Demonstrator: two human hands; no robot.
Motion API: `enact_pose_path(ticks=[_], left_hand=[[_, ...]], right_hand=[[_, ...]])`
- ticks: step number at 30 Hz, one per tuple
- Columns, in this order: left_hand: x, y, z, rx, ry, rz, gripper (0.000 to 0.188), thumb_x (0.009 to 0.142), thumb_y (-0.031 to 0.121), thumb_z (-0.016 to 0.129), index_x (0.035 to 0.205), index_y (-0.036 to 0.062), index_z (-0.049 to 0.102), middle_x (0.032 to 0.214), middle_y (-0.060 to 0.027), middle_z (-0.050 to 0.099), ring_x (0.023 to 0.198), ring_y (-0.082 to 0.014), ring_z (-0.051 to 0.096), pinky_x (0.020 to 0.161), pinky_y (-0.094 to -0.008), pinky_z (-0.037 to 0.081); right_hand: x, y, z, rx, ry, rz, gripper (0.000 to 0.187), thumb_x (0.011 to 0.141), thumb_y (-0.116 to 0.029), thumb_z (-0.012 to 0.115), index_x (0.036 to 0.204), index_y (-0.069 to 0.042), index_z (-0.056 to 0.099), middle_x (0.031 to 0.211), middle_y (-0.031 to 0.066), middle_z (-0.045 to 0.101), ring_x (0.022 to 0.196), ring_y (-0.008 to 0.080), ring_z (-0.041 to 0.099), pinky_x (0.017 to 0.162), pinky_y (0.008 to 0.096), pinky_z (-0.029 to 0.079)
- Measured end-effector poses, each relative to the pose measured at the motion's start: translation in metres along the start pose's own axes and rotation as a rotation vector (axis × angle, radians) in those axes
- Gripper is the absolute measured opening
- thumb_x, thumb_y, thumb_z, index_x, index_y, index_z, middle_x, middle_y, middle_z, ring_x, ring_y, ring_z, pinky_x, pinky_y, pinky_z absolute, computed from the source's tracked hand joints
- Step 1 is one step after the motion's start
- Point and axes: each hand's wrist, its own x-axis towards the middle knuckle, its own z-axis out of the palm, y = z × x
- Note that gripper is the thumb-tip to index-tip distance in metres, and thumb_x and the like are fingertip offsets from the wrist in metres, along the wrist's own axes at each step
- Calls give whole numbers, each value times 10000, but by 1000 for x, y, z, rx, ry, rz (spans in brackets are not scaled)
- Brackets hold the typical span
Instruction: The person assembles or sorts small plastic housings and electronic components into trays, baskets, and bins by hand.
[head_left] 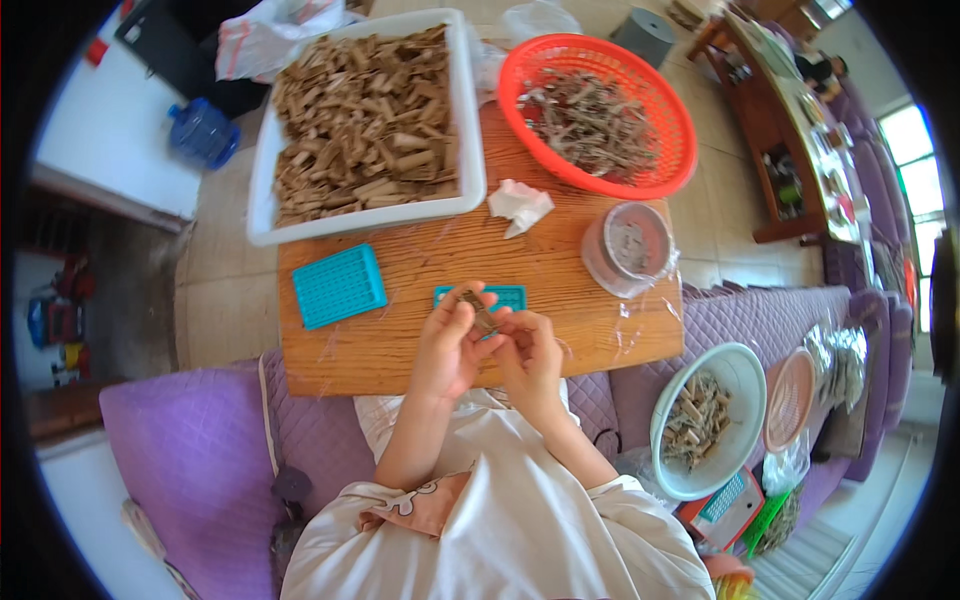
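My left hand (449, 340) is closed round a small brown strip-like piece (479, 312), its fingers and thumb on the piece's upper part. My right hand (531, 355) pinches near the lower end of the same piece; its fingertips partly hide what they grip. Both hands meet over the near part of the wooden table. Just beyond and beneath them lies a teal plastic tray (510, 296), partly covered by the hands. To their left rests another teal tray (340, 286) with rows of small compartments.
A white tub (469, 150) of brown pieces stands far left. Beside it are a red basket (682, 150) of greyish pieces, crumpled tissue (521, 206) and a clear plastic container (600, 265). On the purple sofa (180, 440), at right, sits a pale basin (735, 455) of brown pieces.
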Motion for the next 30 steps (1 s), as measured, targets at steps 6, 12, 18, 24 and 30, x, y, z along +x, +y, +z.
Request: enact_pose_path(ticks=[6, 12, 18, 24, 30], left_hand=[[7, -8, -24, -274, 36, -177, 292, 857, 166, 510, 1127, 66, 467, 1104, -65, 532, 958, -179, 555, 778, -324, 519], [6, -13, -2, 99, 29, -15, 347, 861, 190, 507, 1172, 58, 429, 1114, -77, 519, 962, -189, 550, 760, -301, 515], [2, -19, 12, 409, 12, 186, 387, 884, 178, 469, 1225, 24, 372, 1153, -107, 479, 1003, -204, 517, 825, -299, 460], [-1, -26, 5, 558, 56, 267, 337, 888, 90, 420, 1211, 1, 386, 1131, -147, 489, 988, -226, 516, 833, -320, 449], [-12, -35, -15, 718, 142, 287, 283, 867, 49, 444, 1145, -1, 435, 1077, -111, 511, 961, -170, 512, 818, -275, 438]], right_hand=[[0, 0, 1, -72, 17, -37, 378, 719, 116, 478, 1072, -16, 444, 897, 110, 534, 781, 185, 559, 663, 260, 462], [4, -2, -16, 64, 38, -37, 386, 710, 103, 481, 1079, -6, 469, 919, 108, 566, 841, 180, 579, 711, 278, 475], [3, -9, -22, 267, 67, -90, 357, 725, 64, 496, 1076, 8, 460, 912, 77, 547, 854, 142, 564, 765, 267, 468], [6, -1, -13, 280, -52, 117, 278, 743, 7, 560, 1007, -9, 475, 857, 26, 516, 783, 72, 518, 682, 215, 444], [6, 29, -1, 530, -167, 353, 194, 753, 3, 573, 899, -57, 461, 812, -41, 448, 730, 26, 460, 634, 170, 406]])
